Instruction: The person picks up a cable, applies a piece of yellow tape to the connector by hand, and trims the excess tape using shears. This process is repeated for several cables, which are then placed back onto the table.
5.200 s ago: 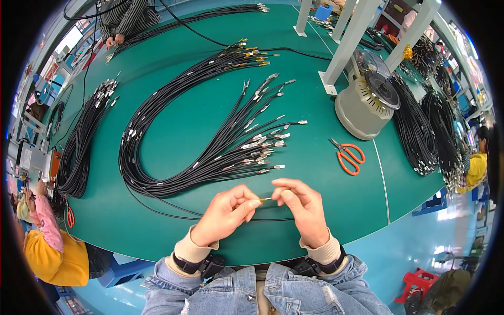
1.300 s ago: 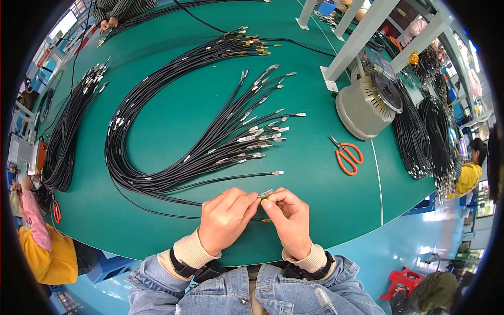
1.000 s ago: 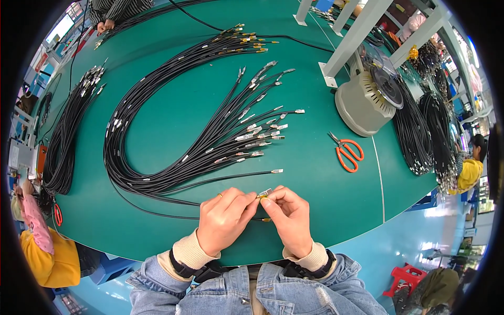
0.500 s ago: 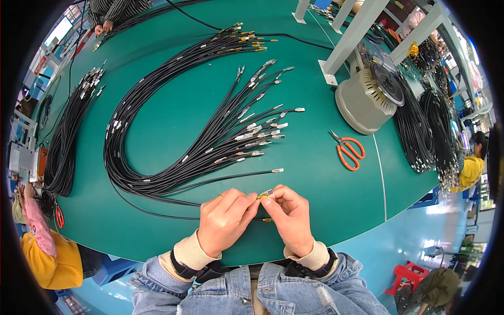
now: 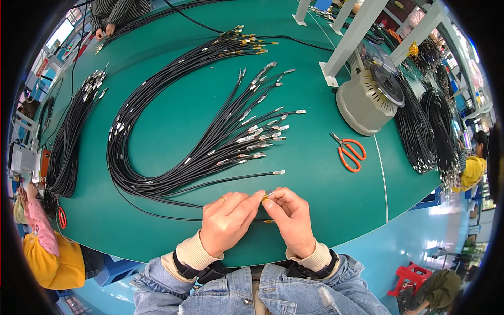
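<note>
Both hands meet over the near edge of the green table. My left hand (image 5: pixel 227 218) is closed on a black cable (image 5: pixel 185 203) near its end. Thumb and fingers of my right hand (image 5: pixel 290 215) pinch the small metal connector (image 5: pixel 269 195) at that end, where a bit of yellow shows; the fingers hide most of it. Under the hands lies another cable's yellowish end (image 5: pixel 269 221), apart from the right fingers. Beyond the hands a large bundle of black cables (image 5: pixel 116 152) curves in a U, with silver connectors at the near end and yellow-wrapped ends at the far one.
Orange-handled scissors (image 5: pixel 350 152) lie to the right. Behind them stands a beige round-bodied machine (image 5: pixel 365 107) beside grey metal posts (image 5: pixel 353 37). More cable bundles lie at the left (image 5: pixel 68 142) and right (image 5: pixel 415 131). A co-worker's hands (image 5: pixel 105 31) are at the far left.
The fingertips have shifted slightly and draw closer over the connector, so less of it shows. The whole view has moved a little; the cables lie as before.
</note>
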A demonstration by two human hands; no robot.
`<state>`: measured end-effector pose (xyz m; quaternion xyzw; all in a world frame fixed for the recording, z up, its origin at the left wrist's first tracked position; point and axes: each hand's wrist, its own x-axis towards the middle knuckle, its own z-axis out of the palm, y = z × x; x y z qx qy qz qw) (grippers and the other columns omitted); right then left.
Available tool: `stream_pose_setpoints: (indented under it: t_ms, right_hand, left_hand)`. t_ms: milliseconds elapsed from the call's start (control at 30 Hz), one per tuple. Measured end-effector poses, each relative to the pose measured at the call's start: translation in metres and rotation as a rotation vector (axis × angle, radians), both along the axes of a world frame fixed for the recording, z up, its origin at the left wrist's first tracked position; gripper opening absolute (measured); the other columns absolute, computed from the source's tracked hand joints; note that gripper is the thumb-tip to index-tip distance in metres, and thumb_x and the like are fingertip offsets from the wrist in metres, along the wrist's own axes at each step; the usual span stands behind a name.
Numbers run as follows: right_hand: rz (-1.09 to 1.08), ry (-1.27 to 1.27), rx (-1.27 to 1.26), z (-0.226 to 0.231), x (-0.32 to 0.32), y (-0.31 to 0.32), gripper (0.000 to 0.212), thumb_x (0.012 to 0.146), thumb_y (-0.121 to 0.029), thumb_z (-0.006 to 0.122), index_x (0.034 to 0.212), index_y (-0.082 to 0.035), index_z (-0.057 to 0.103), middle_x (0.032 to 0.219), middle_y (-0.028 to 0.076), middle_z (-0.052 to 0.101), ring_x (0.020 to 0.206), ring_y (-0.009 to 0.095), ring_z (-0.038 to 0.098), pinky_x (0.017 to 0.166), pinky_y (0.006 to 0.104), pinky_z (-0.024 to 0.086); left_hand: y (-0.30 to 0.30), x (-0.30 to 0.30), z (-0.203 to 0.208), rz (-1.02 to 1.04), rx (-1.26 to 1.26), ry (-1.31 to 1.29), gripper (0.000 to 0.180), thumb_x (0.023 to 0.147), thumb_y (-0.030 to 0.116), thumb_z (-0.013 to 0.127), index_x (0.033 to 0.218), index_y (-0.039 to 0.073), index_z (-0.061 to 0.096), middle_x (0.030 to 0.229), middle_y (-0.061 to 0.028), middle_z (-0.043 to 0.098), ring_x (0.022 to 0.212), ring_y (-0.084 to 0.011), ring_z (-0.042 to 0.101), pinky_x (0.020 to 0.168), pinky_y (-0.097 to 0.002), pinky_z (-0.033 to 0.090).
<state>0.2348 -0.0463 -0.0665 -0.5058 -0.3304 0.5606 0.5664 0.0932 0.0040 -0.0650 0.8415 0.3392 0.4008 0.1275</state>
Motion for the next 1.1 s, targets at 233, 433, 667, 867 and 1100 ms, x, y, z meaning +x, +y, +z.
stream_pose_setpoints:
  t_ms: [233,433,667,867,1100]
  right_hand:
    - [0.006,0.095,-0.044,0.005,0.002,-0.002,0.011,0.09,-0.008,0.055,0.096,0.001,0.057,0.076,-0.001,0.055,0.069,0.005,0.048,0.062,0.0206,0.04]
    - [0.053,0.053,-0.013,0.011,0.005,-0.003,0.011,0.09,-0.009,0.056,0.095,0.001,0.058,0.077,-0.001,0.056,0.069,0.005,0.048,0.062,0.0199,0.04]
    - [0.041,0.041,0.044,0.0,0.009,-0.004,0.008,0.089,-0.009,0.061,0.09,0.0,0.06,0.082,-0.002,0.057,0.07,0.004,0.049,0.059,0.0185,0.04]
    - [0.026,0.045,0.062,0.001,0.008,-0.002,0.009,0.089,-0.009,0.062,0.089,0.0,0.061,0.083,-0.002,0.058,0.07,0.003,0.05,0.057,0.0186,0.04]
    - [0.032,0.046,0.067,-0.001,0.008,-0.003,0.008,0.088,-0.008,0.062,0.089,0.0,0.062,0.083,0.0,0.058,0.072,0.005,0.052,0.062,0.0196,0.042]
  left_hand:
    - [-0.004,0.001,0.003,0.041,-0.037,-0.039,0.024,0.068,-0.003,0.073,0.09,0.004,0.067,0.071,-0.0053,0.062,0.052,-0.0161,0.057,0.045,-0.0258,0.045]
    - [-0.007,0.005,0.007,0.068,-0.145,-0.142,0.019,0.07,-0.002,0.074,0.086,0.003,0.065,0.069,-0.0068,0.063,0.048,-0.0152,0.056,0.044,-0.025,0.044]
    - [-0.006,0.006,0.01,0.053,-0.119,-0.09,0.01,0.076,0.0,0.07,0.084,0.002,0.063,0.065,-0.0068,0.063,0.048,-0.0157,0.058,0.044,-0.0255,0.044]
    - [-0.008,0.007,0.007,0.042,-0.227,-0.11,0.005,0.081,0.001,0.066,0.082,0.001,0.061,0.064,-0.0075,0.063,0.049,-0.0163,0.06,0.044,-0.0261,0.045]
    - [-0.009,0.005,0.008,0.031,-0.298,-0.089,0.003,0.085,0.002,0.061,0.083,0.001,0.059,0.061,-0.0067,0.061,0.049,-0.0153,0.06,0.044,-0.0255,0.045]
